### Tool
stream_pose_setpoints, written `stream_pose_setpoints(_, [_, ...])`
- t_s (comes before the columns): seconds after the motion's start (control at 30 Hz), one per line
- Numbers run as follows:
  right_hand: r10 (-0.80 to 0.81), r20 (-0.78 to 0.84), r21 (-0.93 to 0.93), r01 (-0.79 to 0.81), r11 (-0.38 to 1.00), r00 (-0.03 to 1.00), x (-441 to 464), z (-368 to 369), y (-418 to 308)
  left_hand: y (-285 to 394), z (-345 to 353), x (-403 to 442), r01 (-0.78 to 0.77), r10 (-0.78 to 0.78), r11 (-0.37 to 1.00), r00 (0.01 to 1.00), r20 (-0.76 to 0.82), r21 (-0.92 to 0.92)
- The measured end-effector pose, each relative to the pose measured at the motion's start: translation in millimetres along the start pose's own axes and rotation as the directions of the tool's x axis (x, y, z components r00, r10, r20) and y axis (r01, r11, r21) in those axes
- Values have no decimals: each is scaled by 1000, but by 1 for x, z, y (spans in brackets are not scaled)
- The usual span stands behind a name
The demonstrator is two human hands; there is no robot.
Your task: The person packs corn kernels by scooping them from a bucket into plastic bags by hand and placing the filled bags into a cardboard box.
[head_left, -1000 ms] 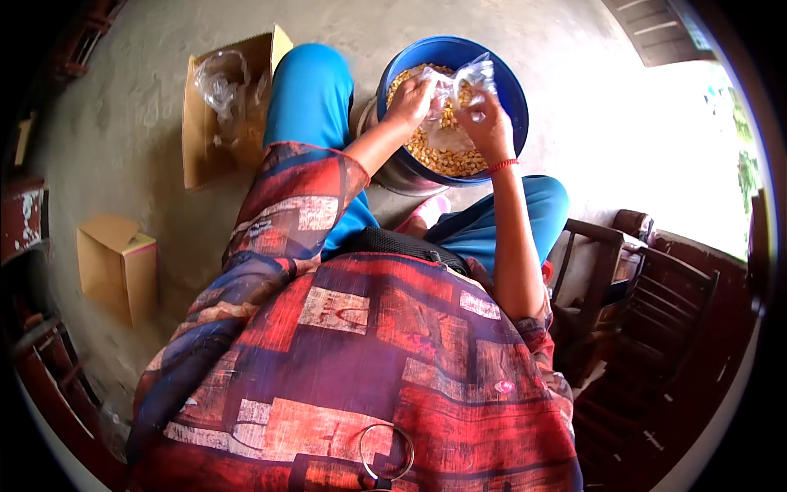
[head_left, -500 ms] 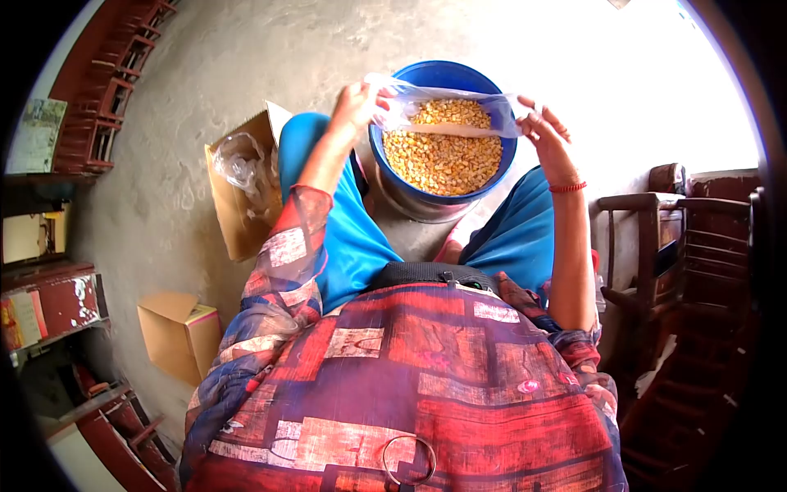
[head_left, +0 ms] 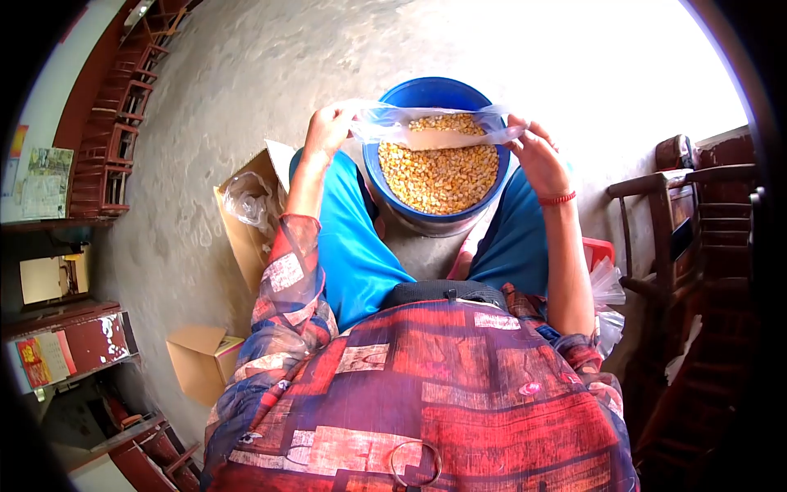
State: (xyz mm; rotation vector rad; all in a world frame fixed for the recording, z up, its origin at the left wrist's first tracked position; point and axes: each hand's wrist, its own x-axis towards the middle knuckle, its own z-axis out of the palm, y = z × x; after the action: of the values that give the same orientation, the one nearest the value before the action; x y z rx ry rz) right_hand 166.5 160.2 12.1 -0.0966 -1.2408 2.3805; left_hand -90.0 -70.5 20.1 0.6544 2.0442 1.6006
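A clear plastic bag (head_left: 389,128) stretches between my two hands, over a blue bucket (head_left: 438,88) that holds yellow corn kernels (head_left: 438,176). My left hand (head_left: 329,131) pinches the bag's left end, beside the bucket's left rim. At the right end, the fingers of my right hand (head_left: 537,152) close on the bag's other corner; a red bracelet (head_left: 557,199) circles that wrist. Kernels show through and around the film, and I cannot tell whether any are inside the bag. The bucket stands on the floor between my knees.
Left of my leg, an open cardboard box (head_left: 238,238) holds crumpled clear bags (head_left: 250,199). A smaller box (head_left: 197,361) sits nearer. On the right are a dark wooden chair (head_left: 664,221), a red object (head_left: 598,250) and more plastic bags (head_left: 608,287). Shelves (head_left: 74,344) line the left side.
Both hands keep hold of the bag over the bucket, and it looks pulled a little wider. The view has shifted, so the surroundings sit slightly lower and further right.
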Motion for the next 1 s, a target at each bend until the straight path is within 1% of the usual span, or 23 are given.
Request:
stream_pose_setpoints(0.03, [7, -51, -29, -9, 1000, 999, 4, -2, 1, -4, 1, 0, -3, 3, 1000, 1000, 4, 4])
stream_pose_setpoints(0.1, [-27, -87, -55, 22, 998, 996, 6, 2, 0, -4, 2, 0, -97, 93, 994, 993, 69, 58])
stream_pose_setpoints(0.17, [-56, -124, -83, 46, 996, 991, 9, 7, 0, -3, 6, -1, -111, 107, 993, 992, 71, 50])
stream_pose_setpoints(0.2, [-73, -145, -149, 51, 988, 987, 10, 10, 0, -1, 8, -3, -119, 116, 992, 991, 69, 38])
stream_pose_setpoints(0.23, [-89, -165, -214, 53, 975, 982, 10, 11, 0, 0, 10, -3, -92, 99, 993, 990, 104, -67])
stream_pose_setpoints(0.27, [-85, -169, -211, 48, 976, 982, 10, 9, 3, 2, 12, -5, -87, 93, 994, 990, 105, -66])
stream_pose_setpoints(0.33, [-124, -151, -420, 50, 906, 981, 14, 4, 11, 8, 15, -8, -102, 126, 966, 988, 86, -236])
stream_pose_setpoints(0.37, [-121, -174, -415, 39, 909, 977, 14, 1, 13, 10, 15, -9, -102, 126, 967, 988, 88, -234])
stream_pose_setpoints(0.43, [-130, -212, -438, 24, 899, 969, 14, 3, 14, 15, 16, -12, -57, 96, 938, 991, 97, -341])
stream_pose_setpoints(0.47, [-138, -247, -462, 9, 887, 959, 13, 3, 14, 16, 18, -12, -56, 95, 938, 991, 99, -341])
stream_pose_setpoints(0.5, [-138, -249, -461, 8, 887, 959, 13, 1, 16, 17, 19, -13, -53, 87, 934, 993, 79, -353])
stream_pose_setpoints(0.57, [-225, -209, -544, 78, 836, 952, 14, -5, 23, 20, 20, -15, -51, 77, 930, 995, 58, -365])
stream_pose_setpoints(0.6, [-223, -210, -543, 76, 836, 952, 14, -4, 25, 22, 20, -15, -54, 82, 923, 995, 57, -381])
stream_pose_setpoints(0.67, [-295, -216, -728, 47, 683, 931, 15, -1, 29, 25, 21, -16, -53, 82, 917, 995, 56, -396])
stream_pose_setpoints(0.7, [-292, -217, -727, 46, 685, 931, 17, 0, 32, 26, 20, -17, -56, 97, 907, 992, 78, -418])
stream_pose_setpoints(0.73, [-343, -189, -861, 13, 509, 920, 20, 0, 34, 27, 19, -18, -57, 112, 896, 989, 99, -440])
stream_pose_setpoints(0.77, [-397, -138, -951, -10, 309, 907, 17, -5, 37, 27, 26, -28, -72, 124, 898, 988, 92, -435])
stream_pose_setpoints(0.8, [-430, -91, -994, -56, 94, 898, 20, -4, 39, 28, 27, -29, -69, 123, 900, 987, 100, -431])
stream_pose_setpoints(0.83, [-436, -130, -991, -102, 89, 891, 21, -1, 39, 28, 28, -30, -66, 123, 902, 986, 109, -427])
stream_pose_setpoints(0.87, [-436, -130, -991, -101, 91, 890, 22, -4, 40, 26, 28, -29, -66, 124, 902, 986, 108, -426])
stream_pose_setpoints(0.93, [-443, -80, -980, -152, -129, 893, 28, -7, 39, 23, 24, -28, -87, 177, 917, 963, 201, -390])
stream_pose_setpoints(0.97, [-442, -78, -980, -149, -128, 893, 31, -9, 38, 22, 24, -27, -89, 178, 917, 964, 199, -389])
stream_pose_setpoints(1.0, [-434, -43, -978, -126, -166, 900, 34, -4, 31, 23, 23, -27, -51, 121, 933, 977, 177, -355])
